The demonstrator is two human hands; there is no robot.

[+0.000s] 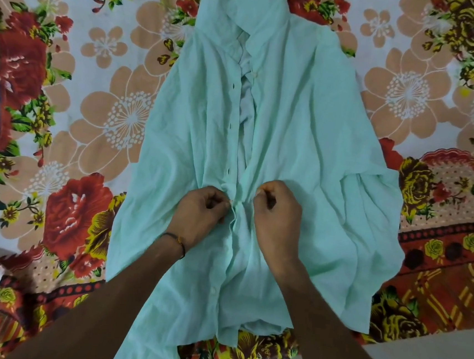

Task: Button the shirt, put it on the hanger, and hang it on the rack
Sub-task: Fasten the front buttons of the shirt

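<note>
On a floral sheet (100, 114), a thin, creased mint shirt (298, 127) is laid flat. Its long axis is pointed away from the person, collar far and hem near. The gathered front edges are pinched midway by the curled left hand (197, 216) and right hand (276, 220).

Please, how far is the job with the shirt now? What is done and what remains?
Done: one button near the hem looks fastened. In hand: the left hand and the right hand pinch the front edges of the shirt together at the next button up. Left: the buttonholes above are open, so those buttons remain, then the hanger and the rack, neither in view.
</note>
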